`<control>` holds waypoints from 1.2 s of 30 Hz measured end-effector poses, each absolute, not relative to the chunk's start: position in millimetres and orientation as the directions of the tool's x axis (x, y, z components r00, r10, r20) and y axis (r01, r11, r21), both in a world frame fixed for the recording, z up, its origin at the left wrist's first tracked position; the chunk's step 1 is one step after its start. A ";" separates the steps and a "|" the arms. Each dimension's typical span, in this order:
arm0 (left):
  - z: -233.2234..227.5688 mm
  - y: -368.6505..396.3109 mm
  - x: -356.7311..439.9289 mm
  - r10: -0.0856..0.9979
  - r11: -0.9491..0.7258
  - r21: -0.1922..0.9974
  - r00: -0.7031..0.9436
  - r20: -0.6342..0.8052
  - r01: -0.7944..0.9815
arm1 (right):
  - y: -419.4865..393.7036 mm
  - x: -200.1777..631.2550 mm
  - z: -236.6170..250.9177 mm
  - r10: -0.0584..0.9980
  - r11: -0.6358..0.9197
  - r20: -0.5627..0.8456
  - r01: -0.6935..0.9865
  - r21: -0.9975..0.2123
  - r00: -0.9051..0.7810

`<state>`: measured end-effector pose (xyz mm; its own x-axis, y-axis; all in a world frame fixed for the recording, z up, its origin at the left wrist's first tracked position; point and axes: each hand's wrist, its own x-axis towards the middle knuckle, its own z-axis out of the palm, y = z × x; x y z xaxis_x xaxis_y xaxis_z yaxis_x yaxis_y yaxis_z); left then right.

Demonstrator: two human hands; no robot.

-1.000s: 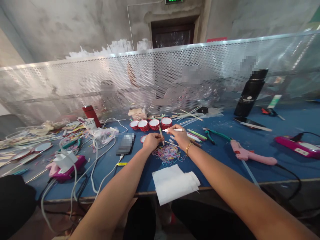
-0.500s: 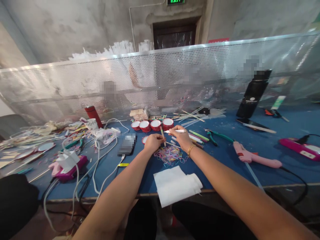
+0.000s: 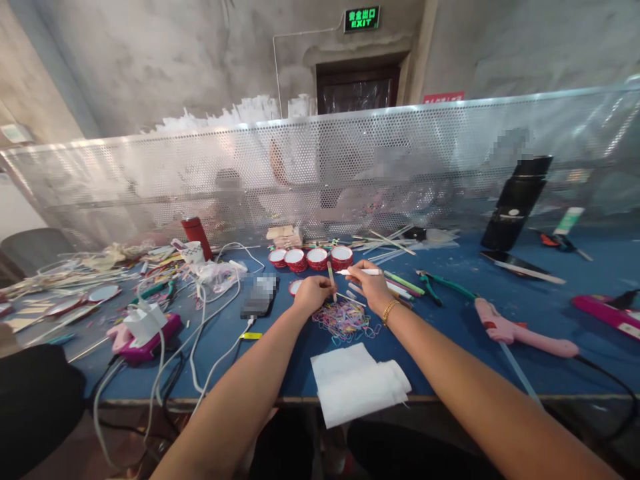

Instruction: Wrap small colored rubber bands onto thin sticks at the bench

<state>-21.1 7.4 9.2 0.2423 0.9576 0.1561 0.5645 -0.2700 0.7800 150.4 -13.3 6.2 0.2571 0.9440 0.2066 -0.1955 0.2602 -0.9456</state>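
Note:
My left hand (image 3: pixel 314 295) is closed around a thin flat wooden stick (image 3: pixel 331 272), held upright by its lower part. In my right hand (image 3: pixel 371 285) is a white marker pen (image 3: pixel 366 272), gripped like a writing tool, its tip pointing left close to the stick. Below both hands lies a loose heap of colourful small rubber bands (image 3: pixel 345 321). Just behind them stand several small red drum-like rounds with white tops (image 3: pixel 317 259); another white-topped round (image 3: pixel 296 287) is partly hidden by my left hand. Several coloured pens (image 3: pixel 404 283) lie right of my right hand.
Folded white cloth or paper (image 3: pixel 357 383) hangs over the front edge. Left are a phone (image 3: pixel 260 297), white cables and a purple power strip (image 3: pixel 155 340). Right are green-handled pliers (image 3: pixel 450 285), a pink glue gun (image 3: pixel 525 333) and a black bottle (image 3: pixel 517 203). A perforated metal screen (image 3: pixel 240 153) stands behind.
The camera view has tilted up slightly, so the scene sits lower in the picture. Both hands keep nearly the same pose, with the pen tip still close to the stick.

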 end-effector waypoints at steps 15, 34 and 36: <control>26.3 -6.5 -21.2 0.946 -0.323 0.683 0.235 0.222 0.655 | -17.4 149.7 8.8 0.932 0.290 0.246 -0.141 -0.947 0.265; 26.0 0.8 -26.9 0.973 -0.227 0.598 0.157 0.167 0.768 | -11.9 150.6 5.3 0.931 0.294 0.254 -0.124 -0.948 0.263; 26.2 1.2 -27.1 0.976 -0.214 0.568 0.144 0.166 0.795 | -12.1 149.9 4.9 0.927 0.317 0.283 -0.111 -0.942 0.245</control>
<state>-27.1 1.2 26.2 0.1437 0.9756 0.1659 0.7946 -0.2137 0.5683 149.9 -12.1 4.9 0.2454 0.9271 0.2833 -0.1115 0.3173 -0.9418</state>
